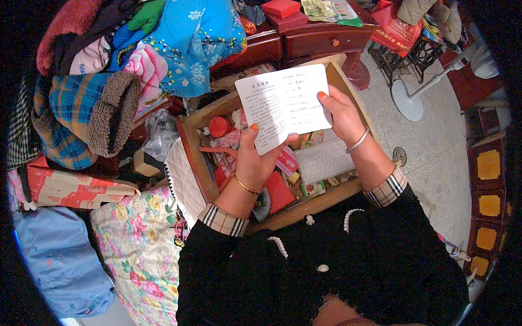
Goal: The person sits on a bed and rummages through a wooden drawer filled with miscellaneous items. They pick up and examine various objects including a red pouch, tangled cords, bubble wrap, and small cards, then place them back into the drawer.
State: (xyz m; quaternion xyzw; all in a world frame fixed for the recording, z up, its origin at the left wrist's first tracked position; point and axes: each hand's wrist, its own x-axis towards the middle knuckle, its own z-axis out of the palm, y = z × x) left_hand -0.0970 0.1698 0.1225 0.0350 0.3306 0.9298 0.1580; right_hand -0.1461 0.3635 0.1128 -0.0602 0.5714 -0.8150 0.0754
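Note:
An opened white booklet [285,108] with printed and handwritten text is held up between my two hands. My left hand [257,159] grips its lower left edge, thumb on the page and fingers behind. My right hand [342,112] pinches the right edge, thumb in front. Below the booklet lies a pulled-out wooden drawer [281,216], full of small goods. In it I see a roll of whitish wrapped material [324,161], a red round lid [219,126], a red packet [279,193] and a pink box [287,161]. The booklet and my hands hide part of the contents.
A dark red desk [322,40] stands behind the drawer. Blue patterned bedding [195,40] and plaid fleece-lined clothing [85,116] are piled at left, above a floral cloth [138,248]. A white pedestal fan [408,100] stands on the floor at right, near a red bag [397,30].

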